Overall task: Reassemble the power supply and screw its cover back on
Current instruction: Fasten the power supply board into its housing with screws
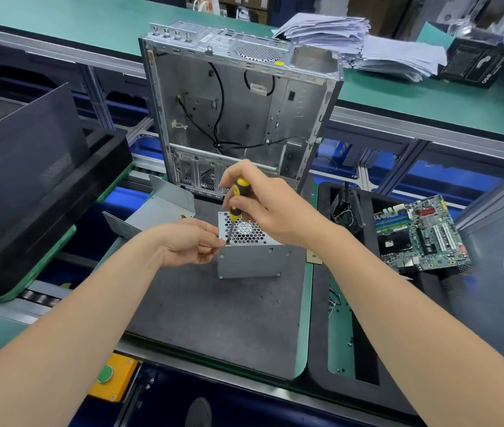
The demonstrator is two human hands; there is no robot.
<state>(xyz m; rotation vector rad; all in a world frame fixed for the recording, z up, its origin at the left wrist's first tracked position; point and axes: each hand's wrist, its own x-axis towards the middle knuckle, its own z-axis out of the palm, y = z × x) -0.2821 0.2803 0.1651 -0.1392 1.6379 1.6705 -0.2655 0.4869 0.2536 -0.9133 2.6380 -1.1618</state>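
Yellow-handled screwdriver (234,208) stands near-upright, tip down on power supply (250,257)

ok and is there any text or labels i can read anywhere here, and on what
Nothing here reads clearly.
On the black box, far right: white characters, turned and blurred, unreadable.
On the computer case: a yellow sticker and a pale label, both too small.
On the motherboard: printing too small.
On the power supply and screwdriver: no text visible.
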